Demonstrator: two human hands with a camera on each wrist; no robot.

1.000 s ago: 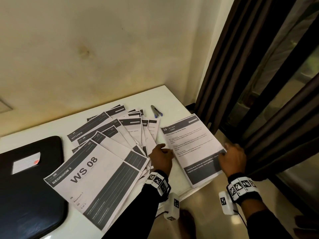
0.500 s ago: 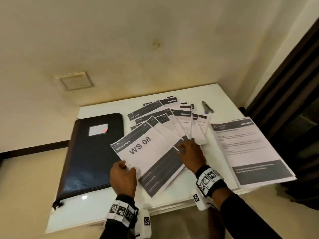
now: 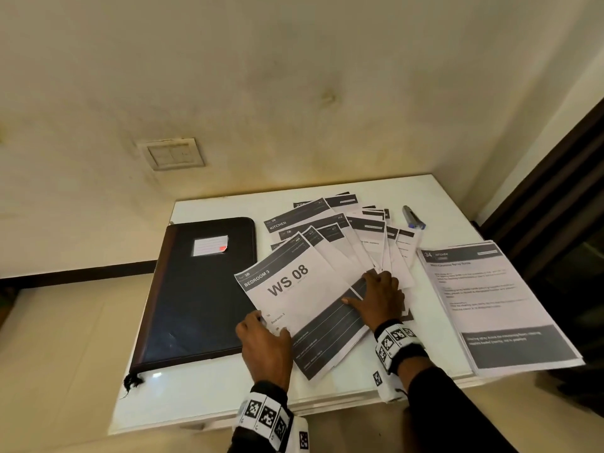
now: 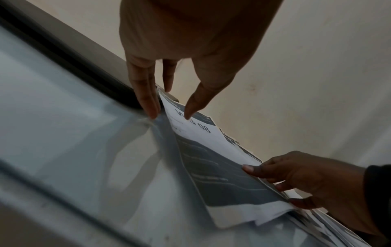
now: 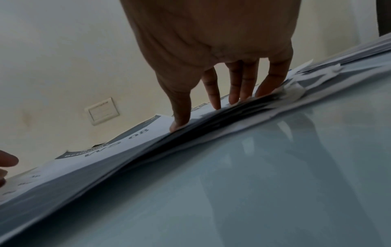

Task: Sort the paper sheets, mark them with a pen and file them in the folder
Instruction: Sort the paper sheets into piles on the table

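The sorting looks barely begun: most of the paper sheets lie fanned across the middle of the white tabletop, with the "WS 08" sheet on top at the near end, and only one separate stack has been set apart at the right. The left hand takes the near left edge of the WS 08 sheet, its fingers under the edge and thumb poised over it as the left wrist view shows, so it is starting a pinch. The right hand lies flat with straight fingers pressing the fan down, gripping nothing. The pen rests untouched beyond the fan, and the dark folder lies closed at the left, so marking and filing appear still to come. Room is tight: the folder's right edge sits just beside the WS 08 sheet, and the right stack overhangs the tabletop's near right corner, where a nudge could tip it off. The best open space is the bare strip along the near edge, in front of the folder and fan.
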